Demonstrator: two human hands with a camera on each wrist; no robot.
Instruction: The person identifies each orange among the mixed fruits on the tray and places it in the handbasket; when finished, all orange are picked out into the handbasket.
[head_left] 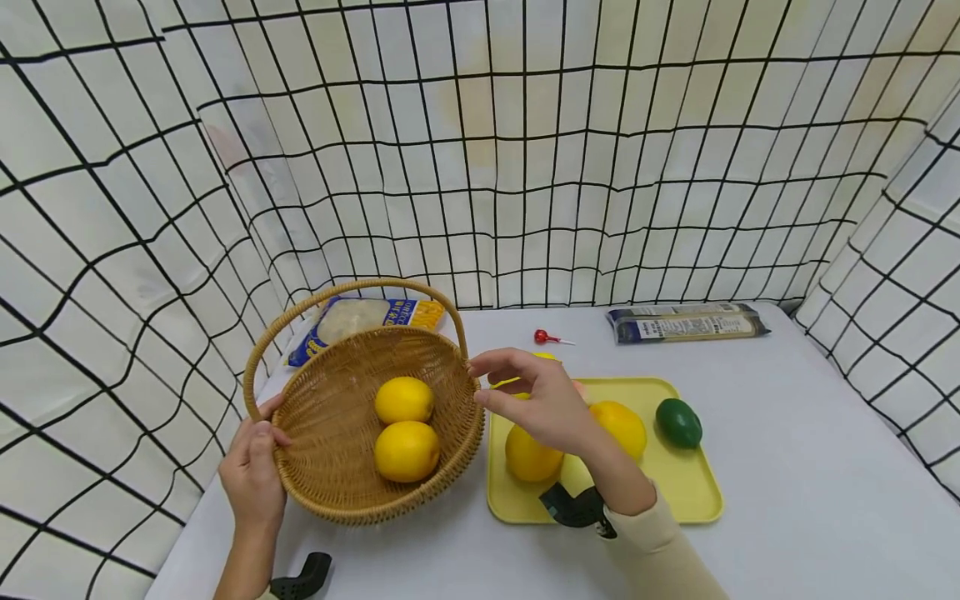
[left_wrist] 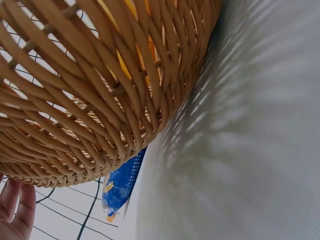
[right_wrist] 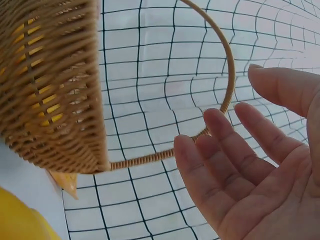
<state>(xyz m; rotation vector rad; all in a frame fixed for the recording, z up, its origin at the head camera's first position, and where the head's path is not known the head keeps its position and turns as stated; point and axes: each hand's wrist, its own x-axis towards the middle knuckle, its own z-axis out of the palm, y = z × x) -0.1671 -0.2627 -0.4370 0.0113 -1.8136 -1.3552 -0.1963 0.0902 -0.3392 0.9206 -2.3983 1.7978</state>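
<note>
The left hand (head_left: 255, 475) grips the basket (head_left: 337, 425) by its rim, thumb on the near face and fingers wrapped around the edge, close to one foot of the handle (head_left: 352, 287). The basket fills the space just right of this hand, tilted so that its mouth faces the wearer; whether its base touches the table (head_left: 810, 467) I cannot tell. Inside, on the side away from the left hand and nearer the right, two lemons (head_left: 407, 452) lie against each other.

The right hand (head_left: 551, 404) holds nothing: its thumb and fingers stand apart, lightly bent, with the tips by the basket's far-right rim. Whether they touch it is unclear.

Below the right hand lies the tray (head_left: 675, 496). On it, one yellow fruit (head_left: 532, 457) shows under the palm, another (head_left: 622, 429) just right of the wrist, and more yellow peeks out behind the knuckles, mostly hidden. Further right of that hand, a green fruit (head_left: 678, 423) sits at the tray's edge. Beyond the fingers lies a red lollipop (head_left: 542, 337); beyond the hand and to its right, a long pack (head_left: 690, 325).

Ahead of the left hand, behind the basket, rests a blue bag (head_left: 352, 321). A black-lined net (head_left: 517, 225) rises beyond both hands.
</note>
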